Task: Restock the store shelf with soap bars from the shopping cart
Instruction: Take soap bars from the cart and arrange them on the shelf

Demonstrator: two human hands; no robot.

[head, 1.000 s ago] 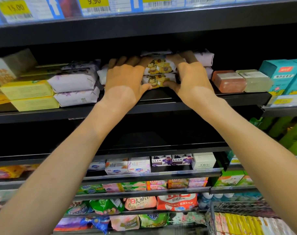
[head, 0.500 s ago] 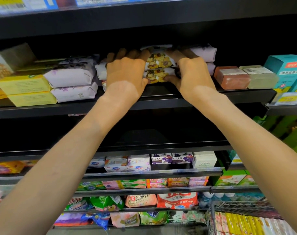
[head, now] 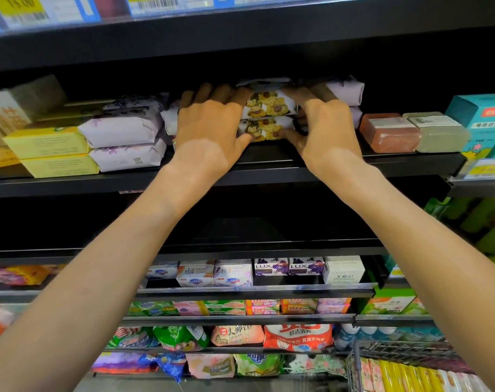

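— What are the soap bars point(head: 269, 104) wrapped in?
— Glossy printed paper or film, with a flower pattern; the pale lilac packs point(head: 122, 128) beside them look like matt, creased paper.
— And the shelf point(head: 410, 165)?
— Dark painted metal, smooth, with a dull sheen. The shopping cart point(head: 404, 352) is bare wire metal, and the two blocks point(head: 390, 134) on the right look waxy under clear wrap

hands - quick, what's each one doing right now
Left hand: closed on the left side of the stacked flower-print soap bars.
Right hand: closed on their right side.
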